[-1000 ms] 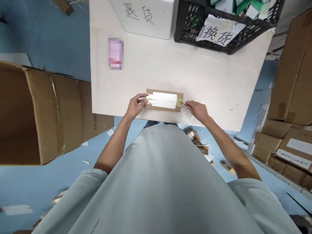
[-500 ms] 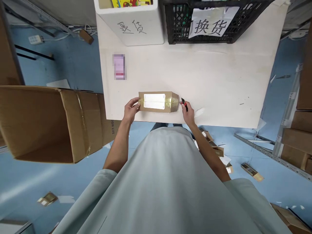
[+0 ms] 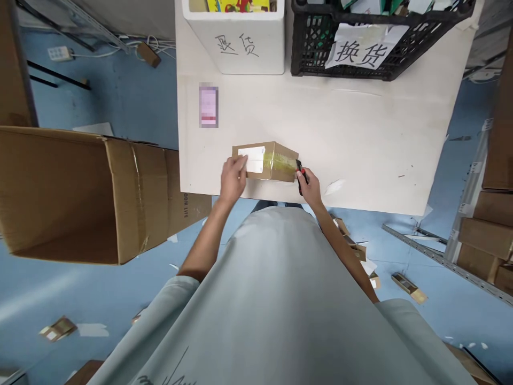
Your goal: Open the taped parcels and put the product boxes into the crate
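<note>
A small cardboard box [image 3: 267,170] lies near the front edge of the white table [image 3: 360,144], tilted so its taped right end shows. Shiny yellowish tape wraps that end, and a white label [image 3: 256,159] covers part of the top. My left hand [image 3: 234,179] grips the box's left end, its fingers over the label; the thumb is hard to make out. In my right hand [image 3: 310,188] is a black and red utility knife [image 3: 300,174], its tip at the box's right end. Whether the blade cuts into the tape cannot be seen.
At the back stand a white bin [image 3: 240,45] and a black plastic crate [image 3: 308,45] with a paper sign. A blurred pink item [image 3: 208,106] lies at the table's left. Beside the table is a big open carton [image 3: 140,198]. Cardboard scraps [image 3: 356,248] litter the floor.
My left hand has shifted from the box's left edge onto its label. The box has tipped, showing more of its right end. The knife stays by that end.
</note>
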{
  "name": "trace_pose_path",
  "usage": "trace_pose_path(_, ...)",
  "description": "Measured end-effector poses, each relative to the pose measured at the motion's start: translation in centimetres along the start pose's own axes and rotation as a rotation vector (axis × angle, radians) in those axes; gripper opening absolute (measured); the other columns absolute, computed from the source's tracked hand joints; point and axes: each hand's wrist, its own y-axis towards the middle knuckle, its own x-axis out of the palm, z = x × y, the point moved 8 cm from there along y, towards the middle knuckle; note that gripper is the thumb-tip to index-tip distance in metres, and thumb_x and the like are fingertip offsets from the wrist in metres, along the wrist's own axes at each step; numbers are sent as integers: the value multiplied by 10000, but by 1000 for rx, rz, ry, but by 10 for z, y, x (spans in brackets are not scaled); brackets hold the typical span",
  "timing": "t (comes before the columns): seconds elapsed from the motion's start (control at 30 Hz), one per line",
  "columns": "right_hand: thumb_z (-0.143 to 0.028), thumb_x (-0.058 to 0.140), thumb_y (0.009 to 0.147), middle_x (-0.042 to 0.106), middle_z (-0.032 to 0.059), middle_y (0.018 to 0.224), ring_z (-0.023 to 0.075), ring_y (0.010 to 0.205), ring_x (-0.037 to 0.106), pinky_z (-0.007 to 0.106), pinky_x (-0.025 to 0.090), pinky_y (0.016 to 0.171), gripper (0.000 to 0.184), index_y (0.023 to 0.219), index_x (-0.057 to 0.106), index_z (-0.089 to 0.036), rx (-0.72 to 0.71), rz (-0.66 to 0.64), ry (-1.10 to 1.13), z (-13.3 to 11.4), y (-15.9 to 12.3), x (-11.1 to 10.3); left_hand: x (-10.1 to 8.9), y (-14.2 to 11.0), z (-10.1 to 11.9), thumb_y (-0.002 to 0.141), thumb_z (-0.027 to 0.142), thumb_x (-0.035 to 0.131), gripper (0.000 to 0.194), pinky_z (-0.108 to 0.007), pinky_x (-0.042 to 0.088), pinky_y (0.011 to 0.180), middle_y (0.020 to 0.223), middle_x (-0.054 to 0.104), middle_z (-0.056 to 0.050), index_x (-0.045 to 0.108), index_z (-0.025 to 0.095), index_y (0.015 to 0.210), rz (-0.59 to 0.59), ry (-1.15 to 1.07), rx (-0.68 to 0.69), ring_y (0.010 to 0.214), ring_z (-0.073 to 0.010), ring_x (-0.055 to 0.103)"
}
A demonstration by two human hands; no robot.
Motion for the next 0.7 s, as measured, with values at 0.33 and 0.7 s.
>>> trace_pose_path(0.33, -691, 433, 1159, 812, 83, 1166, 244, 1066, 709, 364, 563, 998, 573, 1273, 755, -231, -90, 250, -162, -58, -15, -52, 55, -19, 11, 1151, 417, 518, 502, -409, 654, 1078, 1572, 694, -165, 679, 222, 1584, -139, -174, -43, 1397, -288, 712)
trace_pose_path(0.7, -507, 406, 1210, 706, 183, 1592, 296, 1491, 653, 479, 514, 1261, 490, 1409, 752, -222, -169, 182, -429, -102, -36, 2, 8, 20, -26, 1051, 291, 618, 367, -448, 621, 1142, 1419, 824, -119, 834, 209, 1337, -258, -221, -119, 1219, -285, 800)
